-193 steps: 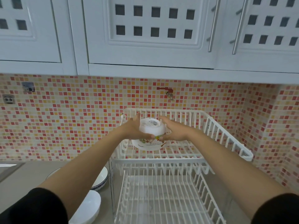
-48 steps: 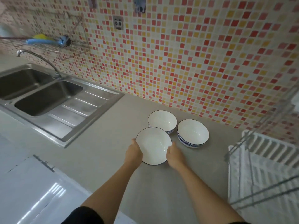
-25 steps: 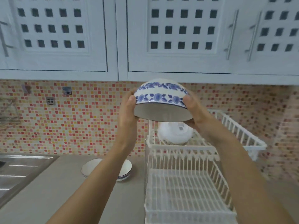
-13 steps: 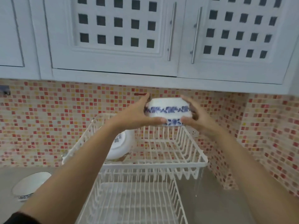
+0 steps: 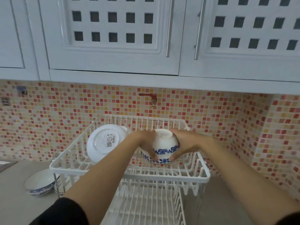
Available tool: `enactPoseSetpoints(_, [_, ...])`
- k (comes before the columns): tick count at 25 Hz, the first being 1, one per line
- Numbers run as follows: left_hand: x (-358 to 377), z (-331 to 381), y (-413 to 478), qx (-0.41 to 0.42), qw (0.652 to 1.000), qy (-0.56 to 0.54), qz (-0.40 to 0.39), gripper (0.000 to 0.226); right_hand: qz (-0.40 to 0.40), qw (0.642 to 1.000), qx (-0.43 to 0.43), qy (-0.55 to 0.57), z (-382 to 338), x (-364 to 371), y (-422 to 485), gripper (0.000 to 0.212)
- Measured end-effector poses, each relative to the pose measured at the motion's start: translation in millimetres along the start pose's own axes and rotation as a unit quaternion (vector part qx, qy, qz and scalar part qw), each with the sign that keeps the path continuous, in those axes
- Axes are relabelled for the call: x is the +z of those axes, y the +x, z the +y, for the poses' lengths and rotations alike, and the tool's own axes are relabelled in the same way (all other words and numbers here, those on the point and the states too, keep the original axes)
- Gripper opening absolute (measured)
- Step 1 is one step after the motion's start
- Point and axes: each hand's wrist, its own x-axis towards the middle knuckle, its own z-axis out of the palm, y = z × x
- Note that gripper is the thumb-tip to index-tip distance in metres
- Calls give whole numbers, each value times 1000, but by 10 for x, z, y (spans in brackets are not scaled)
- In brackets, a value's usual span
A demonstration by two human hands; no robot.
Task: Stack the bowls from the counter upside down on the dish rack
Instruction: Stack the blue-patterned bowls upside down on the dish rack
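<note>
Dish rack (image 5: 201, 177) upper tier: tilted bowl (image 5: 103, 142) blocks left side; right edge & front strip free.

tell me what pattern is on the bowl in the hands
White bowl with a blue floral band near its rim, seen in the head view.

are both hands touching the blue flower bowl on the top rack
Touching. The head view shows the left hand and right hand pressed against opposite sides of the upside-down blue flower bowl, fingers overlapping its rim with no visible gap.
</note>
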Motion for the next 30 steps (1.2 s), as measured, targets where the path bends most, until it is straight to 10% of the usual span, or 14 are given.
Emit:
enactPoseSetpoints(10, [27, 62, -79, -27, 999, 26, 12, 129, -17, 996, 46, -69, -188, -39, -38, 114])
enactPoseSetpoints(21, [-396, -1236, -1357, -53, 928, -98, 356, 37, 244, 968, -27, 46, -2071, -285, 35, 58])
enactPoseSetpoints(30, [287, -3305, -2361, -190, 924, -121, 310, 20, 220, 950, 16, 223, -4214, 707, 985, 53])
